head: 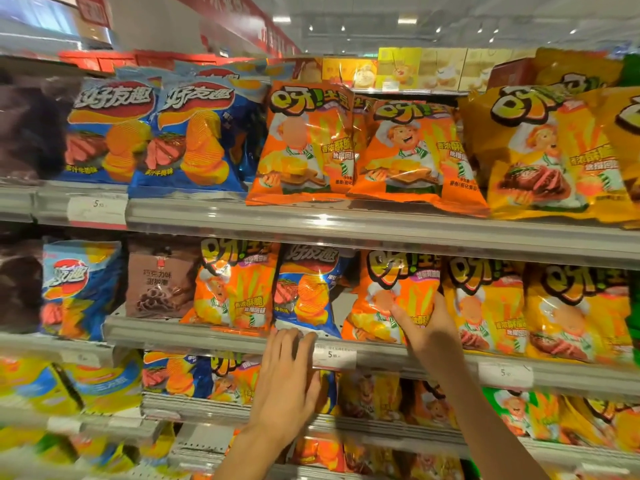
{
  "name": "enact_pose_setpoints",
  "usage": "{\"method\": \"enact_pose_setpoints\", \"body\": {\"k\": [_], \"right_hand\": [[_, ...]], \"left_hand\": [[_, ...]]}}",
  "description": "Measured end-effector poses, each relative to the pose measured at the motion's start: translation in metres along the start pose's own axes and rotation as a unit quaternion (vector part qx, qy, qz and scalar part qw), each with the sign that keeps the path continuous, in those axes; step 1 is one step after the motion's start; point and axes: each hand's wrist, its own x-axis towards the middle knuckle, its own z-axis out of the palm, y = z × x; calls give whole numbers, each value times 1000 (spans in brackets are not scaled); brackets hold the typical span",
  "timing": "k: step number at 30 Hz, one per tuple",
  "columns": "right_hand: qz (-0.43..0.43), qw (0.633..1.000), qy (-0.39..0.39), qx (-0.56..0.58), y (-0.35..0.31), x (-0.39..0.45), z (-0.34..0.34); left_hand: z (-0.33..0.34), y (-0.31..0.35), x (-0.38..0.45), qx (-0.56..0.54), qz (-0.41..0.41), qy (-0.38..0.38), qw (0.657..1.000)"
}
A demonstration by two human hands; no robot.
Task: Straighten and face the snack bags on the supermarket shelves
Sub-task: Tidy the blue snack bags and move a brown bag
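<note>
- The right hand [424, 323] grips an orange chip bag [391, 296] on the middle shelf, thumb across the front of the bag and fingers wrapped round its right edge, so it is closed on the bag.
- The left hand [287, 372] lies flat and open, holding nothing; its fingertips [294, 336] rest on the front rail of the middle shelf [207, 336], just under a blue chip bag [304, 292].
- The orange bag stands upright between the blue bag on its left and a yellow chip bag [485, 306] on its right, touching the yellow one.
- A price tag [334, 355] sits on the rail just beside the left hand.
- The step in hand looks like squaring up this orange bag so its front faces the aisle.
- There is a bare gap between the blue and orange bags; the next move probably calls for sliding the orange bag forward to the rail and closing that gap.
- The blue bag sits among orange ones and may need moving to its own row; that is a guess from the colours alone.
</note>
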Motion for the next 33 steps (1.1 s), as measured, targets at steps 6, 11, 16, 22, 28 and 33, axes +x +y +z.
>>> {"method": "enact_pose_setpoints", "body": {"k": [6, 11, 16, 22, 28, 33], "right_hand": [[174, 983, 59, -13, -28, -17, 2], [183, 971, 149, -31, -74, -29, 25], [164, 979, 118, 23, -120, -33, 77], [243, 969, -5, 34, -144, -16, 110], [357, 914, -124, 148, -131, 15, 116], [363, 898, -184, 165, -123, 25, 121]], "left_hand": [[-17, -3, 6, -89, 3, -19, 996], [-63, -37, 5, -234, 37, 79, 968], [-93, -106, 18, -227, -39, 169, 958], [-100, -149, 40, -234, -83, 117, 961], [-93, -150, 54, -221, -80, 95, 967], [-93, -171, 70, -352, -128, -20, 927]]}}
